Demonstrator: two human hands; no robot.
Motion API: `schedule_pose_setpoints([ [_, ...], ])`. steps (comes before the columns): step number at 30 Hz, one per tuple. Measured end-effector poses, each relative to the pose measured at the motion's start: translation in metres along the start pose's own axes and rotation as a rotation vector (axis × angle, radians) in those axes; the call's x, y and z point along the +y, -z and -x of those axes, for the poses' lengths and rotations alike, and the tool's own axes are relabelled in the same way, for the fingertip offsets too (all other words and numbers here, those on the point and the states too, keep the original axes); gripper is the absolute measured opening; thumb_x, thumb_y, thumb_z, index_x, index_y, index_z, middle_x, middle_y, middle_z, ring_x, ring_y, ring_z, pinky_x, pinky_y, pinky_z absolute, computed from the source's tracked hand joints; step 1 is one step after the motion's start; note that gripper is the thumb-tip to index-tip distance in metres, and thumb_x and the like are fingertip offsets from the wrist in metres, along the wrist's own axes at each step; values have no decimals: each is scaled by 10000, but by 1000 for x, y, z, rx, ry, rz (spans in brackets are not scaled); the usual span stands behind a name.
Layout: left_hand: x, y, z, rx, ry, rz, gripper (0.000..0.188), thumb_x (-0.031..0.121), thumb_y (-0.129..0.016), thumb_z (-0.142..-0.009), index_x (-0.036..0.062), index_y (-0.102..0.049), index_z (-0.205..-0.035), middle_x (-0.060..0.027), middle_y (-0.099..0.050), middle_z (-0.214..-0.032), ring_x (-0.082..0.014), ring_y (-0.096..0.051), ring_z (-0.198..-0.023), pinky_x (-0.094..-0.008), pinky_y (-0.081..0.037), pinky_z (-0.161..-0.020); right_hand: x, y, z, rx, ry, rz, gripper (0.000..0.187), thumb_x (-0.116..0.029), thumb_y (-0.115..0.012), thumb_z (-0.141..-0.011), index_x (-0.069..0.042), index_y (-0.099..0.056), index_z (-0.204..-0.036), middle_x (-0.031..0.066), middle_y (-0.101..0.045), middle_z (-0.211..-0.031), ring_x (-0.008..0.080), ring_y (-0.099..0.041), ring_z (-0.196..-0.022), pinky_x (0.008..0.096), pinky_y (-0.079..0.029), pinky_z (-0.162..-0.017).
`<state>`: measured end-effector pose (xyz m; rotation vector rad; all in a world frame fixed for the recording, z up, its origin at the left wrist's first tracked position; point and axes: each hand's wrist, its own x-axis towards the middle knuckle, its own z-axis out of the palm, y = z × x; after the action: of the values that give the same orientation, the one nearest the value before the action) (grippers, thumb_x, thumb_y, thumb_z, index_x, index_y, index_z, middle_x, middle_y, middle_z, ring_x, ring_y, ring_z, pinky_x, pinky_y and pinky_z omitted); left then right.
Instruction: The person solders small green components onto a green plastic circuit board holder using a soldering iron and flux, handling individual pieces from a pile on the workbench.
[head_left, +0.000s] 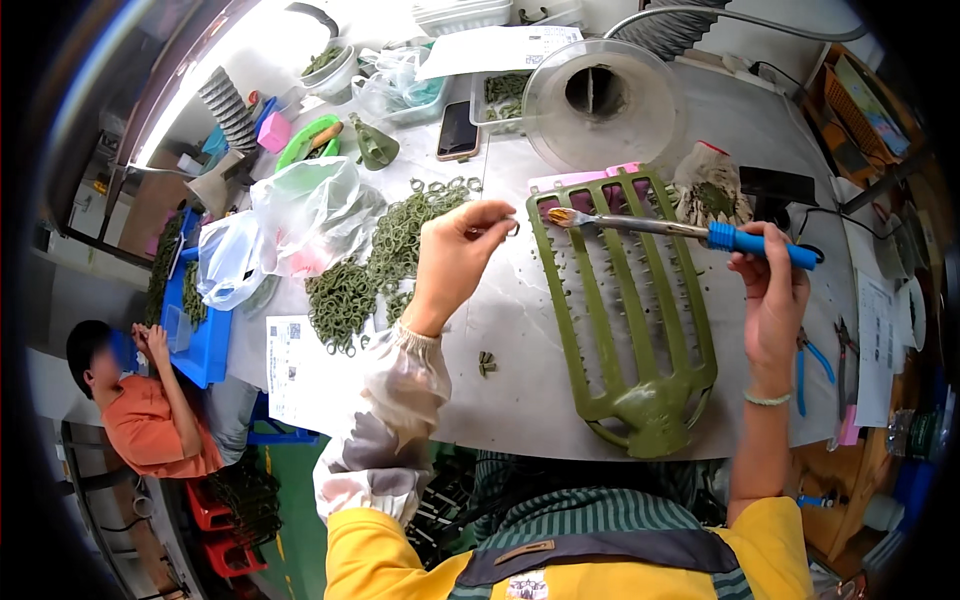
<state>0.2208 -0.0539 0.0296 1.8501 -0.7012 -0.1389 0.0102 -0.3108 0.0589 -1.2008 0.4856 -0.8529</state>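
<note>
My left hand [465,250], above the table's middle, pinches a small dark ring [514,228] between thumb and fingertips. In my right hand [775,295] is a soldering iron [735,237] with a blue handle and metal shaft; its browned tip points left, over the top of a green rack [607,340]. The rack lies flat on the table, with long parallel bars, rows of small stubs and a rounded near end. Left of my left hand spreads a pile of small green rings [400,245]. A few small green pieces [486,363] lie near the table's front.
A clear round hood [605,105] and a phone [459,131] are at the back. Plastic bags [315,215] and a green cone-shaped piece [374,144] stand left. A glove [708,180] and blue-handled pliers [815,370] lie right. Another person [150,420] sits at far left.
</note>
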Motion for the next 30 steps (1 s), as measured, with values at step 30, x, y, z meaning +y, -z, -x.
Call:
schedule_pose_setpoints([
  [30,-42,48,-9,-112,-47,-376,131,89,-637,-913,55,-657,-1038,-75,-676,-852,-185,-639,-724,-292,-516,-671,3,3,5,15,-42,0,268,-246,-622,-963,17,-667,-989,84,-686,-906,118,-646,-678,273,-563,-664],
])
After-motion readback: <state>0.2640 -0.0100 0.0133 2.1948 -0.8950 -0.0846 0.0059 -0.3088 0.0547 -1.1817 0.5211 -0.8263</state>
